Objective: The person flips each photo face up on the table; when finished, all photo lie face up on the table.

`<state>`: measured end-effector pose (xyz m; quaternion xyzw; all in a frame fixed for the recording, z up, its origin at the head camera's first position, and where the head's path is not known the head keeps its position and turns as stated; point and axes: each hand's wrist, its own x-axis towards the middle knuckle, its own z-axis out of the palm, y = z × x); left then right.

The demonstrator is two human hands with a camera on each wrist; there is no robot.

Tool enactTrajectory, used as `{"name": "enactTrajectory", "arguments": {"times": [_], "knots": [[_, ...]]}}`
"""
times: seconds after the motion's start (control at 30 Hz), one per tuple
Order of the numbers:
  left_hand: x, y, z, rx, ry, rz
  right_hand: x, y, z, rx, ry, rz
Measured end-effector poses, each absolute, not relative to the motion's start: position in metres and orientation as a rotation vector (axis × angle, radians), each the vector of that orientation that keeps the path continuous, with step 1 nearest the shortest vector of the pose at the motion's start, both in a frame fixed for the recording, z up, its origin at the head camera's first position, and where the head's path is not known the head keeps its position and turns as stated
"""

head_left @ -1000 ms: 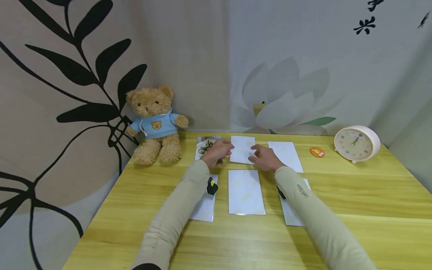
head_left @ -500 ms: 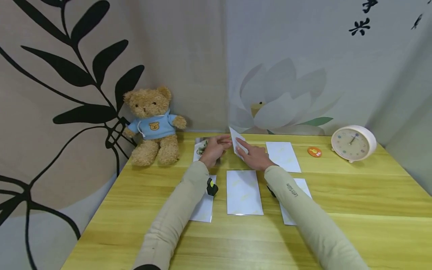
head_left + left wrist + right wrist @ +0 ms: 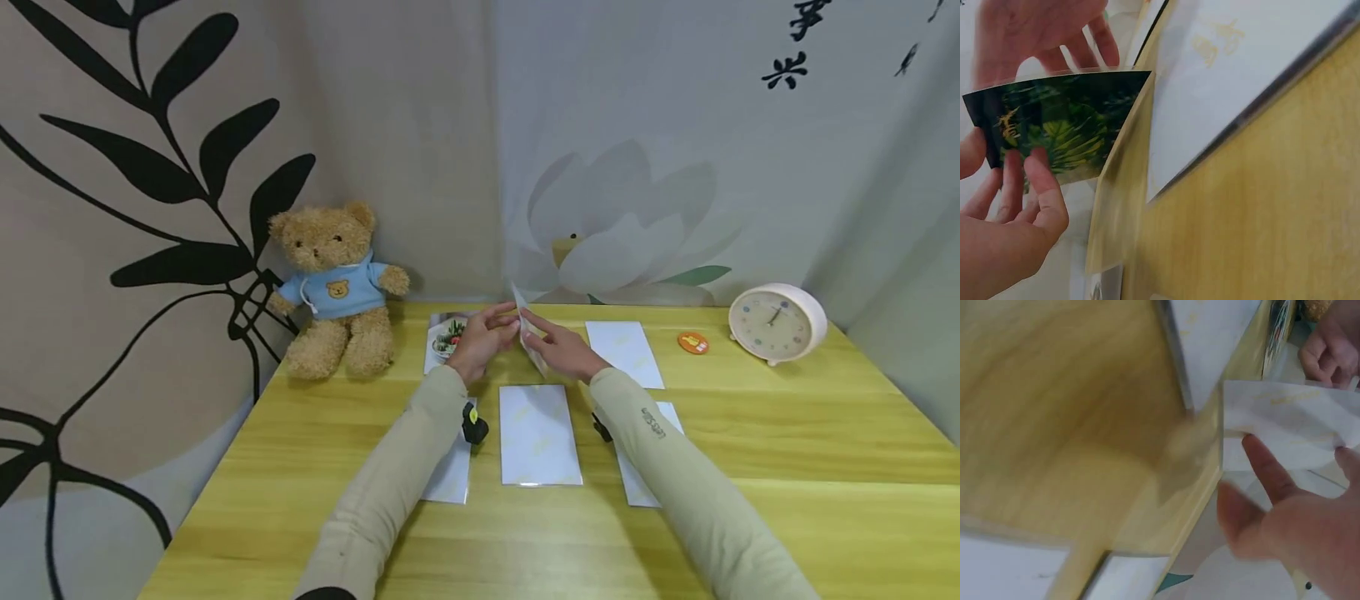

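A photo card (image 3: pixel 527 333) stands tilted up on edge between both hands near the back of the table. Its picture side, dark with green leaves (image 3: pixel 1072 134), faces my left hand (image 3: pixel 480 343), whose fingertips touch the print with the thumb by its edge. The white back (image 3: pixel 1285 415) faces my right hand (image 3: pixel 567 352), which rests extended fingers (image 3: pixel 1266 465) against it. Just left of the left hand lies another card, face up with potted plants (image 3: pixel 450 335). A white-backed card (image 3: pixel 542 437) lies in front of the hands.
More white-backed cards lie at the back right (image 3: pixel 625 352), front left (image 3: pixel 450 471) and front right (image 3: pixel 636 475), partly under the forearms. A teddy bear (image 3: pixel 337 287) sits at back left. An orange disc (image 3: pixel 693 342) and a round clock (image 3: pixel 777 323) stand at right.
The middle back card lay flat, white side up. My right hand has moved left and tipped it up on edge; my left hand now meets its picture side.
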<state>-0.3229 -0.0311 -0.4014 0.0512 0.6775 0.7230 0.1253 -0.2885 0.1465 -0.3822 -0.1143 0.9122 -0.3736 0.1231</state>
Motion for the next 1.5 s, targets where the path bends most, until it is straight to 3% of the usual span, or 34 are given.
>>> {"name": "enactTrajectory", "arguments": {"times": [0.6, 1.13, 1.5], "knots": [[-0.328, -0.019, -0.386, 0.372, 1.865, 1.853, -0.289, 0.163, -0.369, -0.22, 2.479, -1.8], [-0.313, -0.035, -0.369, 0.365, 2.336, 1.52, -0.292, 0.158, -0.371, 0.013, 2.581, -2.237], [-0.313, -0.043, -0.375, 0.324, 2.347, 1.537, -0.29, 0.169, -0.38, 0.155, 2.639, -2.036]]}}
